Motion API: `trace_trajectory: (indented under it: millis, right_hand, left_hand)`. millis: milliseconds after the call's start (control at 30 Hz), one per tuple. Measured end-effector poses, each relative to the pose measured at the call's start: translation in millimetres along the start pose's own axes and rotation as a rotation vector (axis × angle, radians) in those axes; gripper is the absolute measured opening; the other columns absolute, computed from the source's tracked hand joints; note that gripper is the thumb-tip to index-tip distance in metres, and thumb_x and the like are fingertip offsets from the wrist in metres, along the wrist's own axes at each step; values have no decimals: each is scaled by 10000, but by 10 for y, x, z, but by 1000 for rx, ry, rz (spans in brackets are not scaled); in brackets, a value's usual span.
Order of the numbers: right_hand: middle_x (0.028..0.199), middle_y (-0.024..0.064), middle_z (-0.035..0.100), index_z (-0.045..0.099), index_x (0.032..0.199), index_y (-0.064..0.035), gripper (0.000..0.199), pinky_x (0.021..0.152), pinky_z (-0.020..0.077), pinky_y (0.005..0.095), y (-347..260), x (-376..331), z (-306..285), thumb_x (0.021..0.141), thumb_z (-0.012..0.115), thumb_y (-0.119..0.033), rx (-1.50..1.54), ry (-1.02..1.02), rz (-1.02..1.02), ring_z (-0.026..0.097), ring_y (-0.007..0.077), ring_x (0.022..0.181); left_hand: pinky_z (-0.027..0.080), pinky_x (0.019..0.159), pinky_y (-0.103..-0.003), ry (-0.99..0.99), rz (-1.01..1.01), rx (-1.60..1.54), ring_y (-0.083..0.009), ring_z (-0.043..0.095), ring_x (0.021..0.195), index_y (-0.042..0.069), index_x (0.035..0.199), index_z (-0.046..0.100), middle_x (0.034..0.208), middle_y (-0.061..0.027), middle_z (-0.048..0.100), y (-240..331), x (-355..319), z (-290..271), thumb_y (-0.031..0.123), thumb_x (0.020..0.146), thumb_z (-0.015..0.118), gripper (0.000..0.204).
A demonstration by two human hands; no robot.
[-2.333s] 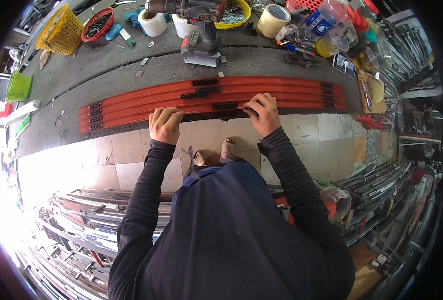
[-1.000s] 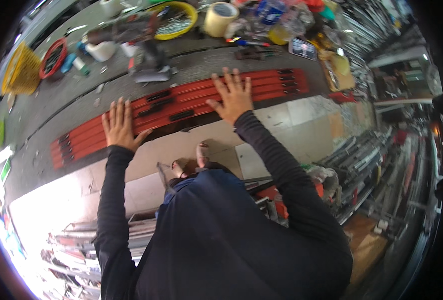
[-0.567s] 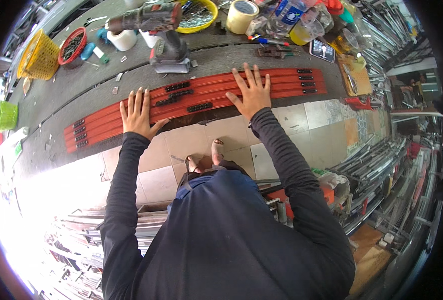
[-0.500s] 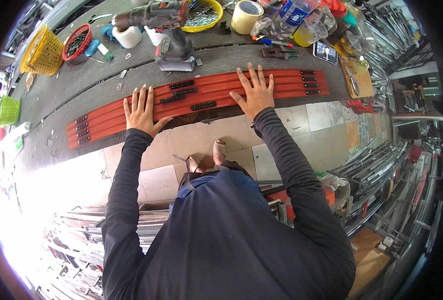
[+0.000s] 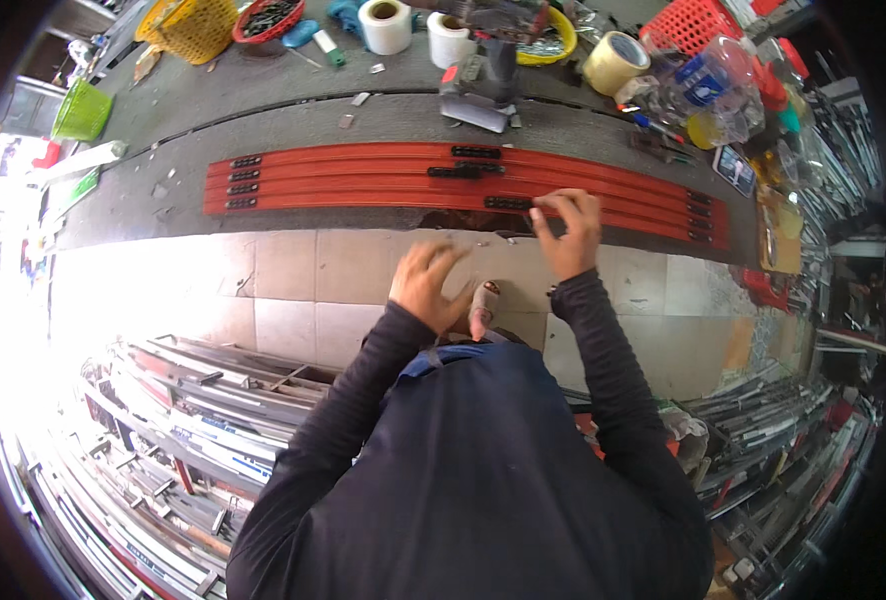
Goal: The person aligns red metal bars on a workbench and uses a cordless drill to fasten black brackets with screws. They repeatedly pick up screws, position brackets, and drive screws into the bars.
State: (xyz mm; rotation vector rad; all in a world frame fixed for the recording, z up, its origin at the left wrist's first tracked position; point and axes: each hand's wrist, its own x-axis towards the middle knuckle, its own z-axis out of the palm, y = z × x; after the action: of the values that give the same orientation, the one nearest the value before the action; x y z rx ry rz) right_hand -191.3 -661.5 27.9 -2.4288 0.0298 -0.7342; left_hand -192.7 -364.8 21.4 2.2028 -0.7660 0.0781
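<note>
On the bench (image 5: 178,175), a drill (image 5: 493,72) stands behind strips (image 5: 363,178), left of a bottle (image 5: 708,80).

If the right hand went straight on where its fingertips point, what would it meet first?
Probably the short, black, ribbed block on the nearest long, glossy red strip: the right hand curls toward the block's right end. Depth is unclear, so it may already touch it or hover above.

The fisheye head camera looks down past the wearer's torso (image 5: 493,470), close below, to the workbench (image 5: 263,85) beyond.
</note>
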Motion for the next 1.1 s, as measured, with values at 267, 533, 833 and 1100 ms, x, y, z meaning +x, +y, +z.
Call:
trace_trajectory:
  millis: [267,533,833,1100]
  right_hand:
    - [1119,14,700,879,1054,-208,212,1023,482,497,51,47,212,851,935,-187,-4,-55,16,624,299,1158]
    - [1159,-20,689,885,1040,-237,188,1026,468,486,84,-7,272,862,944,-213,-31,-71,40,601,276,1187]
    - [1154,13,693,884,1095,-200,226,1031,485,489,15,73,211,876,940,-213,-3,-65,28,610,277,1154]
    - [1128,54,695,876,1101,-167,237,1046,522,501,58,703,444,892,940,-261,-55,-227,-22,624,318,1132]
  left_hand:
    - [621,999,-526,-765,-544,23,-436,791,1117,96,1409,744,1189,-217,830,-625,-1062,429,554,1011,779,608]
    - [622,1012,-487,-628,-609,31,-394,801,1132,106,1420,736,1223,-182,840,-913,-1100,343,570,1011,772,620]
    - [652,872,-432,-430,-494,-206,-327,830,981,99,1374,772,1178,-152,847,-513,-597,277,381,1028,807,448]
    - [599,838,-422,176,-65,-18,-304,739,909,119,1168,849,1023,-95,780,-302,711,-97,130,906,870,263]
